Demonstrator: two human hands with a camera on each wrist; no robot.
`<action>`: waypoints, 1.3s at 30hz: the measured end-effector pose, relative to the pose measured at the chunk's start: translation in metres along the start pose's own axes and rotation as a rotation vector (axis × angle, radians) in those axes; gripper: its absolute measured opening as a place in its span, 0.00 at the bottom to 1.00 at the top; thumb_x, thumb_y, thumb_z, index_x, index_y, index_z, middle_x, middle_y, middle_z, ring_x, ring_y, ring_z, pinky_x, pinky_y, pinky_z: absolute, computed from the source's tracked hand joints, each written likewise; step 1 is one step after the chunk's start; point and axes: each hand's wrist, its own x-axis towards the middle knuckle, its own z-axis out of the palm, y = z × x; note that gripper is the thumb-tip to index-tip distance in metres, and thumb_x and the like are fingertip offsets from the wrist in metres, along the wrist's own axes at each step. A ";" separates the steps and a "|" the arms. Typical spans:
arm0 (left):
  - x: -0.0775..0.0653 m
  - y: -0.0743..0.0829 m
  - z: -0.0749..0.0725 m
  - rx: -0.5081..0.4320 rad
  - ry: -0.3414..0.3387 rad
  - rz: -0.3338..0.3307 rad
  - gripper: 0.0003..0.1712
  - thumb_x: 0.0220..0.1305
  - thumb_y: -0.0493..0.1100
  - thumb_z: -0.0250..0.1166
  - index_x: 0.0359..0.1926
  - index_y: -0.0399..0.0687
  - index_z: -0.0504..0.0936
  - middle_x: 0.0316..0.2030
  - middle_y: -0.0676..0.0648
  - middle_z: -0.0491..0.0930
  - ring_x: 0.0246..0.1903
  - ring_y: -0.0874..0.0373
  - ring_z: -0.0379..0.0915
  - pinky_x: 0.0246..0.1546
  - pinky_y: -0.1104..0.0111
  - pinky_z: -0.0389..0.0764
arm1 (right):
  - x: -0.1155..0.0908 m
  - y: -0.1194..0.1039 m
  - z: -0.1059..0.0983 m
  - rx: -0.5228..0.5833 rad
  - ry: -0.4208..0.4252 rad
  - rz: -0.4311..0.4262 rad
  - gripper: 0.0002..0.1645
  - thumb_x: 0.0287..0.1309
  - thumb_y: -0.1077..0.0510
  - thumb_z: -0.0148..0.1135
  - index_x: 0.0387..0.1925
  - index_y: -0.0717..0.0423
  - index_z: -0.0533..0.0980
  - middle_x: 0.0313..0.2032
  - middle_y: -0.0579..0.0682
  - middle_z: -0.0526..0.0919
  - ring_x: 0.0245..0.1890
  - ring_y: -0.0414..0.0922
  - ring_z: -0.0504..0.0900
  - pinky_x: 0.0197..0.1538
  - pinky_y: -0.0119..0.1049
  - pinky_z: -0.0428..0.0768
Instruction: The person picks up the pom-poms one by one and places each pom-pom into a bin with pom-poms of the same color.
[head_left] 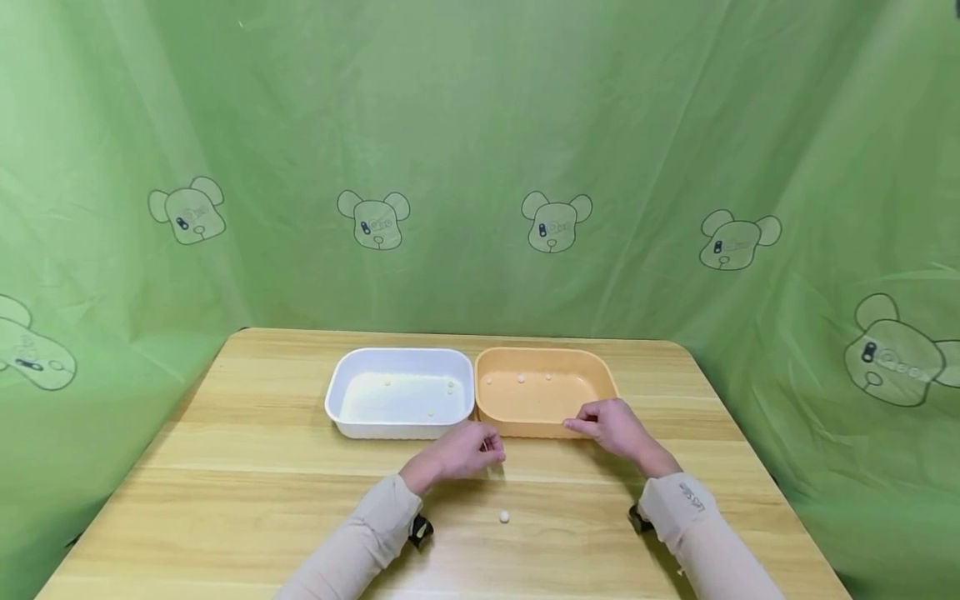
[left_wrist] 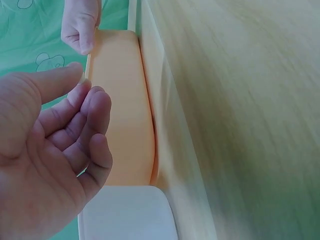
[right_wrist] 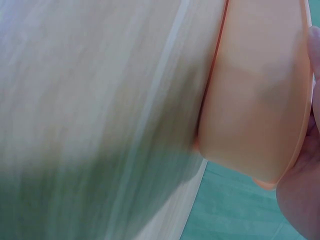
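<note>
My left hand (head_left: 463,450) is above the table just in front of where the two bins meet. In the left wrist view, its thumb and forefinger pinch a small whitish ball (left_wrist: 82,79), mostly hidden by the fingertips. My right hand (head_left: 613,427) grips the front rim of the orange bin (head_left: 525,429) near its right corner, thumb outside the wall. Three small white balls, one of them here (head_left: 521,378), lie inside that bin. Another white ball (head_left: 504,517) rests on the table, between my forearms.
A white bin (head_left: 360,430) stands against the orange bin's left side, with several small yellowish pieces spread over its floor. Both stand toward the far edge of the wooden table (head_left: 225,500). A green curtain (head_left: 465,283) with bear-head prints hangs behind and at both sides.
</note>
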 end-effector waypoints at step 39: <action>-0.002 -0.004 0.002 -0.002 0.045 0.013 0.05 0.65 0.45 0.61 0.31 0.52 0.78 0.27 0.61 0.75 0.26 0.68 0.70 0.31 0.76 0.73 | -0.002 -0.002 0.000 -0.016 0.009 -0.019 0.22 0.55 0.38 0.62 0.18 0.49 0.78 0.16 0.38 0.74 0.18 0.36 0.68 0.24 0.30 0.69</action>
